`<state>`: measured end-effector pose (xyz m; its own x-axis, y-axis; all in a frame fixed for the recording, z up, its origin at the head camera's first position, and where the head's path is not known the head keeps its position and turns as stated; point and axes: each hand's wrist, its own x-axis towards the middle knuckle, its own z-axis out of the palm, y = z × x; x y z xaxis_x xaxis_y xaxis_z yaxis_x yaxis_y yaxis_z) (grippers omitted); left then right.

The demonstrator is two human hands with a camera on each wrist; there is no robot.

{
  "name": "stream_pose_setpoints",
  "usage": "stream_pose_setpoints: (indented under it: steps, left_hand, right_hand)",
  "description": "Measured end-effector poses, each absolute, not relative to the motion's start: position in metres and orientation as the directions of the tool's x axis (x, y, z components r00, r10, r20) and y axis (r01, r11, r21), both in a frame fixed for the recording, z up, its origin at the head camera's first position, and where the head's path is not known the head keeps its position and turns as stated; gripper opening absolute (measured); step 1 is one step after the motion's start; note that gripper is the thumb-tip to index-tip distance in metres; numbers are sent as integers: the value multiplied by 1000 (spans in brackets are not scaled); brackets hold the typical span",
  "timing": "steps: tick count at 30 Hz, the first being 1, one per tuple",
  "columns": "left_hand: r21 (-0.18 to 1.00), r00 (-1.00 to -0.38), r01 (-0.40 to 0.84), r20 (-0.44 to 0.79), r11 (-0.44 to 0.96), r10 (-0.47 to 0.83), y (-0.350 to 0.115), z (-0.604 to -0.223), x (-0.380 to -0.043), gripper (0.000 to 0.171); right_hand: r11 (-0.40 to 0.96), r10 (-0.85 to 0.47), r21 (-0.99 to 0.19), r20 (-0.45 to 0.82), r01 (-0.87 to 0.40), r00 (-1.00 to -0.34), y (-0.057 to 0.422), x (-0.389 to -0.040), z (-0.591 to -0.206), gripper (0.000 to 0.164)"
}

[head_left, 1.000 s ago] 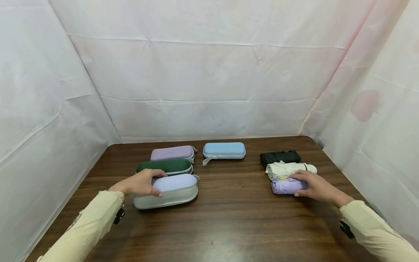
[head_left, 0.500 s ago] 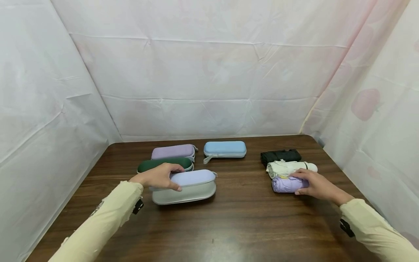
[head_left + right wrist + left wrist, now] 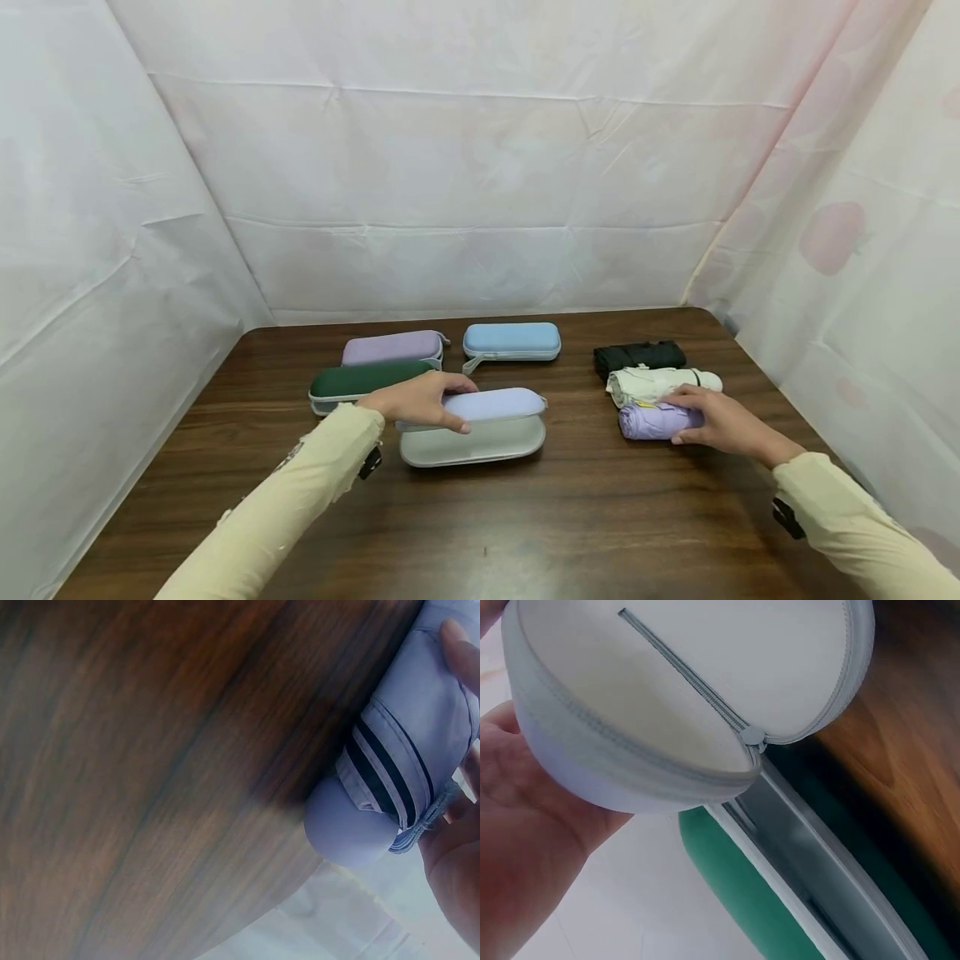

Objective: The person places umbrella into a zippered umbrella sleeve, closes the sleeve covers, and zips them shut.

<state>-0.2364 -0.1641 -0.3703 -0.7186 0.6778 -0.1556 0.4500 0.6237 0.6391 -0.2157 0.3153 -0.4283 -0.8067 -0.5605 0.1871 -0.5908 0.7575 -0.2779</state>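
Observation:
In the head view my left hand (image 3: 423,398) grips the lavender top of a zip case (image 3: 498,406), thumb in front and fingers behind. The left wrist view shows this case (image 3: 705,667) unzipped and gaping, its pale lining and zip in sight; only part of the hand (image 3: 540,817) appears there. On the right, my right hand (image 3: 723,423) holds a rolled lavender folding umbrella (image 3: 647,422) lying on the table. Its rounded end cap (image 3: 349,825) and dark stripes show in the right wrist view, beside my fingers.
A green case (image 3: 360,379) lies behind my left forearm, with a purple case (image 3: 393,347) behind it. Farther right is a light blue case (image 3: 512,342). A white umbrella (image 3: 656,385) and a black one (image 3: 637,357) lie behind the lavender umbrella on the brown table (image 3: 585,517).
My left hand has moved right with the lavender case, away from in front of the green case, and the case gapes wider. My right hand stays on the lavender umbrella.

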Motion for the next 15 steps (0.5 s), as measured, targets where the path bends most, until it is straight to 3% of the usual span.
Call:
stream_pose_setpoints:
  steps: [15]
  left_hand:
    - [666, -684, 448, -174, 596, 708, -127, -380, -237, 55]
  right_hand:
    - [752, -584, -230, 201, -617, -787, 311, -215, -430, 57]
